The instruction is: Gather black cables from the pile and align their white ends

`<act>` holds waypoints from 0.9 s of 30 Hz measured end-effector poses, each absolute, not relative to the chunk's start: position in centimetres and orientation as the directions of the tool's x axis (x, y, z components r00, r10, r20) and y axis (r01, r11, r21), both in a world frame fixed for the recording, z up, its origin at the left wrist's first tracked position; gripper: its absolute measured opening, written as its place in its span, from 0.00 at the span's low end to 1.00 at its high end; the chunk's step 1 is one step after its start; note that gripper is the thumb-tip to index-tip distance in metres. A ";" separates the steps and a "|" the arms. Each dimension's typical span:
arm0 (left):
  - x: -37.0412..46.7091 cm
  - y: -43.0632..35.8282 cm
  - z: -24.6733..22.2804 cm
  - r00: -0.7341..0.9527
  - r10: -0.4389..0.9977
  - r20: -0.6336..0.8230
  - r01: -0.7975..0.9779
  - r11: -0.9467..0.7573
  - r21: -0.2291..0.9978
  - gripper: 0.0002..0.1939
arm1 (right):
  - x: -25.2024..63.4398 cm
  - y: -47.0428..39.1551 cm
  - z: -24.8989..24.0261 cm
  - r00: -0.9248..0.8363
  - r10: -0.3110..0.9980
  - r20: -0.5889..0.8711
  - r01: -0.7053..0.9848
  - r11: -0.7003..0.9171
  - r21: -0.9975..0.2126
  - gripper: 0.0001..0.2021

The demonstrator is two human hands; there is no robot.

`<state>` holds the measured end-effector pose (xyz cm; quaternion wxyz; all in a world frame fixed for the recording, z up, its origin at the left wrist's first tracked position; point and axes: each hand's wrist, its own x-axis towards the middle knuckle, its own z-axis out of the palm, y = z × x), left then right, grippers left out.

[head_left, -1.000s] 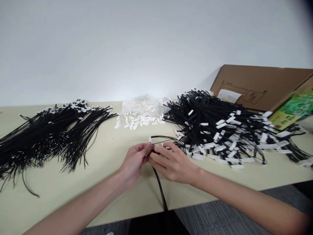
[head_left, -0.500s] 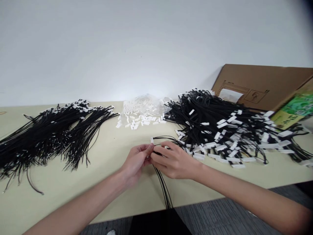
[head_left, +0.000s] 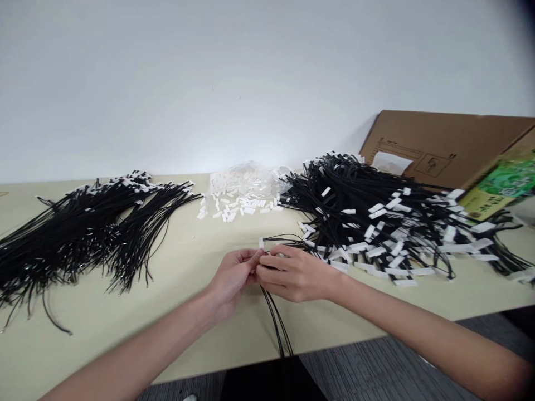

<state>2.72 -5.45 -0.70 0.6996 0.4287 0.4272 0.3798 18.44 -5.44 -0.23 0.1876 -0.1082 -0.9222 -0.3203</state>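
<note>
My left hand (head_left: 234,279) is closed, its thumb pressed on the lower end of a small white plastic connector (head_left: 261,243) that stands upright above the fingertips. Close against it, my right hand (head_left: 296,275) is closed with bent fingers on thin black wires; the exact pinch point is hidden between the hands. Several of these black wires (head_left: 273,317) hang below the fingers over the table's front edge. More thin wires (head_left: 288,238) run from the connector's top toward the right-hand heap.
Left on the table (head_left: 200,340) lies a bundle of black wires (head_left: 75,234) with white ends. Loose white connectors (head_left: 246,207) spill from a clear plastic bag (head_left: 251,177). At right, a large heap of black wires (head_left: 346,195) with white tags sits before a cardboard box (head_left: 443,133).
The hands stay together at the connector, with only slight finger movement. The right hand's fingers have closed in a little, and the hanging wires have shifted slightly left.
</note>
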 end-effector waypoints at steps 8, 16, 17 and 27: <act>2.7 -5.3 -0.5 0.345 0.902 -0.258 -0.155 0.326 0.933 0.14 | 18.6 -5.3 -0.9 -0.803 0.170 0.571 0.376 0.888 0.264 0.05; 2.5 -4.9 -0.5 0.323 0.922 -0.214 -0.213 0.291 0.933 0.12 | 19.5 -7.5 0.7 -0.220 0.852 0.476 -0.037 0.480 -0.876 0.04; 2.5 -4.9 -0.5 0.314 0.923 -0.223 -0.212 0.297 0.931 0.12 | 19.8 -7.6 1.0 -0.157 0.883 0.442 -0.141 0.423 -0.895 0.04; 2.5 -4.9 -0.5 0.341 0.915 -0.216 -0.208 0.298 0.932 0.10 | 24.8 -6.9 3.6 0.458 0.689 0.562 0.028 0.620 -0.784 0.05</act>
